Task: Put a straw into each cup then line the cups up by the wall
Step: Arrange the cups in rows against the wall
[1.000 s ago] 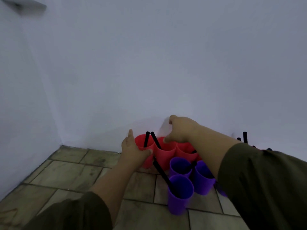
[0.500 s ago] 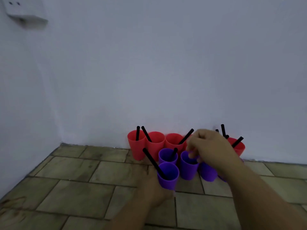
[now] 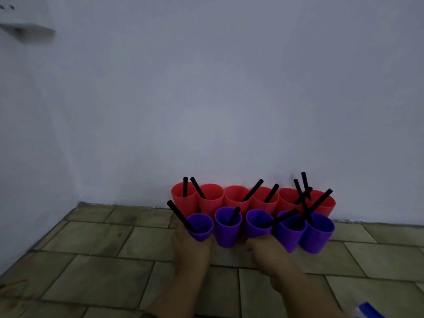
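Several red cups [image 3: 236, 198], each with a black straw [image 3: 253, 190], stand in a row against the white wall [image 3: 229, 111]. Directly in front runs a row of several purple cups with straws. My left hand [image 3: 191, 251] grips the leftmost purple cup [image 3: 200, 226] from the near side; that cup leans toward me and its straw [image 3: 180, 216] slants up to the left. My right hand [image 3: 268, 253] has its fingers curled at the base of the third purple cup [image 3: 258, 222]. The two rightmost purple cups [image 3: 317, 232] also tilt toward me.
The floor [image 3: 91, 271] is brownish tile. A side wall meets the back wall in a corner at the left. A white box [image 3: 25, 31] is mounted high on the left wall. A blue object [image 3: 369, 309] shows at the bottom right edge.
My left hand moved the front purple cup up into the left end of the purple row. My right hand dropped from the cup rims to the base of the third purple cup.
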